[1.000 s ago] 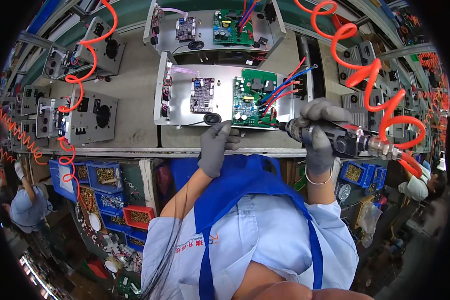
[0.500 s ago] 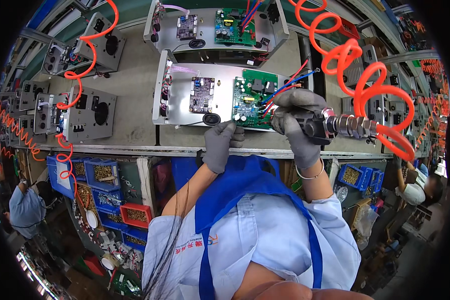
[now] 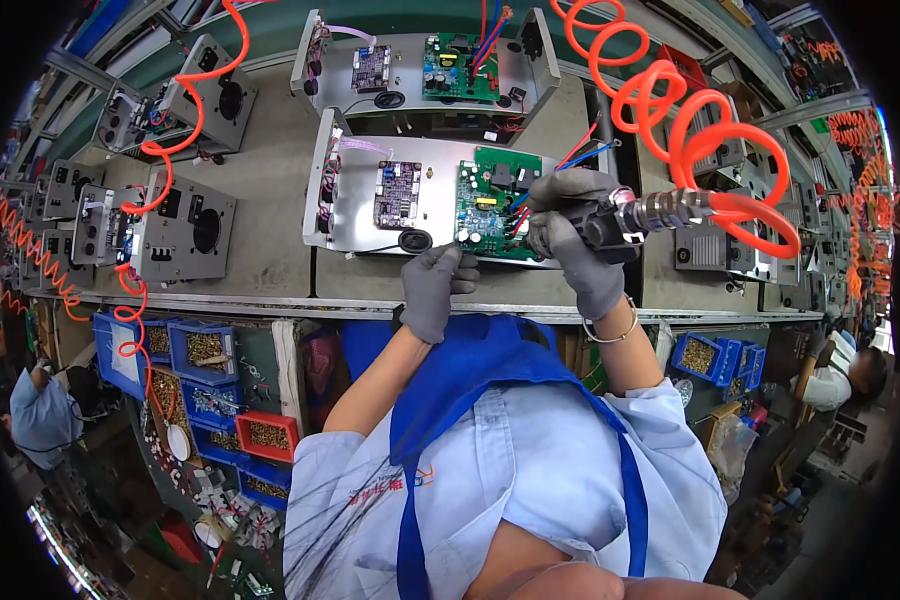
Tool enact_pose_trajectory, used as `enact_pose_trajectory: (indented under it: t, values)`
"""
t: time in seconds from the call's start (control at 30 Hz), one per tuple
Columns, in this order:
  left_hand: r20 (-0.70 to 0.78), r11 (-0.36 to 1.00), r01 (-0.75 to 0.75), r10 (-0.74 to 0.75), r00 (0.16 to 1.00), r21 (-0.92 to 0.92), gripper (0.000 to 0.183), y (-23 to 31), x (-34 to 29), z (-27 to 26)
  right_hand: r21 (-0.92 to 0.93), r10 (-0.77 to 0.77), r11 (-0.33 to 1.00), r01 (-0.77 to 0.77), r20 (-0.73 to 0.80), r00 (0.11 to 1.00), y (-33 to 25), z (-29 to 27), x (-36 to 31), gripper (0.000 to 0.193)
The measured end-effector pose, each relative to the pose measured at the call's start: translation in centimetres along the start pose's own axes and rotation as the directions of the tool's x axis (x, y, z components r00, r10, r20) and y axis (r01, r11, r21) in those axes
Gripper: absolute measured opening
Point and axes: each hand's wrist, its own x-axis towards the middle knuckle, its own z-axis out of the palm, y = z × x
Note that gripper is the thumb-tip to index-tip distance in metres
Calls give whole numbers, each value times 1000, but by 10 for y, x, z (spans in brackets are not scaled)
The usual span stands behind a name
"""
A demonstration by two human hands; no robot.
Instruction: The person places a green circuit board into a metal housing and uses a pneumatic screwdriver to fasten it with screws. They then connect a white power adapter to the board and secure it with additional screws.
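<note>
My right hand point(image 3: 573, 235), in a grey glove, is closed around a black air screwdriver point(image 3: 602, 228) with a metal coupling. The tool lies over the right end of a green circuit board point(image 3: 490, 205); its tip is hidden by my fingers. That board is on an open metal chassis point(image 3: 353, 222), beside a smaller purple board point(image 3: 397, 195) and a black oval part point(image 3: 415, 241). My gloved left hand point(image 3: 434, 290) is closed at the chassis's front edge, fingertips by the green board's near left corner. Red and blue wires point(image 3: 590, 155) stick out behind my right hand.
An orange coiled hose point(image 3: 750, 135) runs from the tool to the upper right. A second chassis point(image 3: 400, 75) stands behind. Grey metal housings point(image 3: 185, 228) are at left. Blue bins point(image 3: 202, 350) and a red bin point(image 3: 267, 436) of small fasteners sit below the bench edge. Other people are at both sides.
The view has shifted slightly. My right hand and the screwdriver have moved a little left, and the tool's coupling end has risen in the picture. My left hand stays at the chassis's front edge.
</note>
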Motion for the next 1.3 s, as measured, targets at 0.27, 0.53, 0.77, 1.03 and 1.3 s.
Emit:
enact_pose_trajectory:
  t: [0.27,0.53,0.77,1.03,1.3]
  values:
    - [259,980,118,-73,963,-163,36,8,-27,-34,84,51,995,-54,33,998,-30,4,1,33]
    - [423,992,93,-47,905,-89,39,54,-41,-19,360,-291,886,294,-65,955,-51,9,-1,49]
    - [428,984,94,-19,904,-153,38,60,-35,-20,363,-353,853,376,-129,927,-45,7,-1,46]
    - [422,957,176,-64,904,-232,39,61,-22,-7,398,-415,814,423,-110,903,-40,4,8,45]
    - [414,968,211,-249,875,136,63,94,2,23,306,-427,811,498,-271,863,-50,-6,28,45]
